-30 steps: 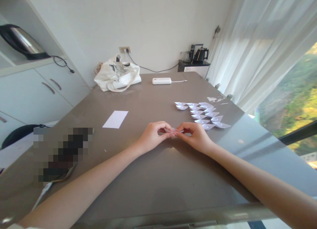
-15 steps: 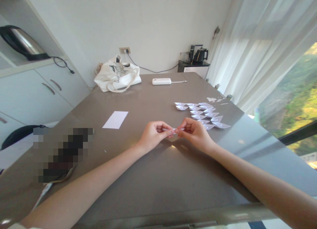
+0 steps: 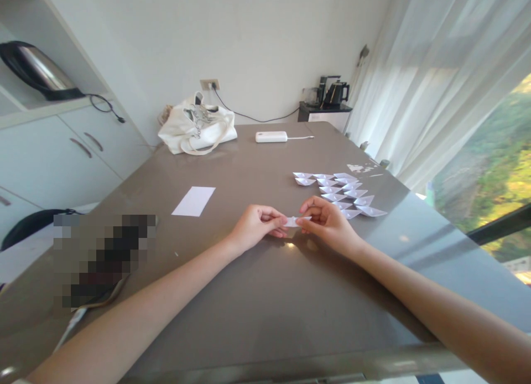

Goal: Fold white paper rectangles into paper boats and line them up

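Observation:
Between my two hands is a small white paper boat (image 3: 292, 222), held just above the table and partly covered by my fingers. My left hand (image 3: 260, 223) pinches its left end between thumb and fingers. On the other side, my right hand (image 3: 326, 221) has thumb and forefinger closed on the boat's right part. Several finished-looking paper boats (image 3: 332, 197) stand in rows beyond my right hand. To the left of my left hand lies a flat white sheet of paper (image 3: 193, 201).
A white bag (image 3: 197, 126) and a white power strip-like device (image 3: 271, 136) with a short cable sit at the table's far side. Paper scraps (image 3: 360, 167) lie near the right edge. A blurred-out dark object (image 3: 105, 262) is beside my left forearm.
My hands have drawn slightly apart, and more of the paper boat shows between them. My right hand's fingers have lifted and loosened a little. The other boats and the sheet stay put.

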`<move>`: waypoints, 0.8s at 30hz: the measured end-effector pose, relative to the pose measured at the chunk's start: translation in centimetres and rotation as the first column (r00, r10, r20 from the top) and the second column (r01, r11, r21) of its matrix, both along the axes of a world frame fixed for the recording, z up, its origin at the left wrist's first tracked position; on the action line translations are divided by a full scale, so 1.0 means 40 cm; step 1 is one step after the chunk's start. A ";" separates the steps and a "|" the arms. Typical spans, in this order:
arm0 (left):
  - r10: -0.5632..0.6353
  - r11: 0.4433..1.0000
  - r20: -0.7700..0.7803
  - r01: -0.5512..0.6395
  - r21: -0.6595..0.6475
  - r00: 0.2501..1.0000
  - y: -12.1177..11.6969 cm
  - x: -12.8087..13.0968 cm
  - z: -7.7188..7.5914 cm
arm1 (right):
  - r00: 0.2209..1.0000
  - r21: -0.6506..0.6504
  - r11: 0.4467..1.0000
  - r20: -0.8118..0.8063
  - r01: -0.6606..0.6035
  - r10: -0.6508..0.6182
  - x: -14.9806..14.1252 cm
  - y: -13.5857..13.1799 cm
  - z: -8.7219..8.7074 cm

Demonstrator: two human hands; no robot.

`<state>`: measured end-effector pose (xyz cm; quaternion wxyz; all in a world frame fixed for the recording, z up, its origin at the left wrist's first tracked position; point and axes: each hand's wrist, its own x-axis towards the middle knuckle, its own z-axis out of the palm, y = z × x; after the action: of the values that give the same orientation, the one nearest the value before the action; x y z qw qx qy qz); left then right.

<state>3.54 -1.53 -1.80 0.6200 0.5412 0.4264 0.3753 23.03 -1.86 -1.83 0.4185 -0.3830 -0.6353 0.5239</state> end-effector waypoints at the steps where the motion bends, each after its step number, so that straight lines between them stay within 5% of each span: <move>1: 0.005 1.000 0.006 -0.005 -0.006 1.000 0.000 0.000 0.001 | 1.000 0.008 1.000 0.002 0.011 -0.011 0.000 0.001 0.000; 9: -0.014 0.999 -0.014 0.015 0.040 1.000 -0.011 0.010 0.007 | 0.988 -0.097 0.994 0.141 -0.052 0.066 -0.004 0.003 -0.005; 24: 0.029 0.999 0.008 -0.030 0.027 1.000 -0.006 0.006 0.014 | 0.994 -0.109 0.994 0.100 -0.025 0.036 0.004 0.010 0.003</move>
<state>3.77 -1.78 -1.24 0.6087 0.5418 0.4268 0.3922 23.19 -1.45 -1.69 0.3561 -0.4214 -0.6326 0.5435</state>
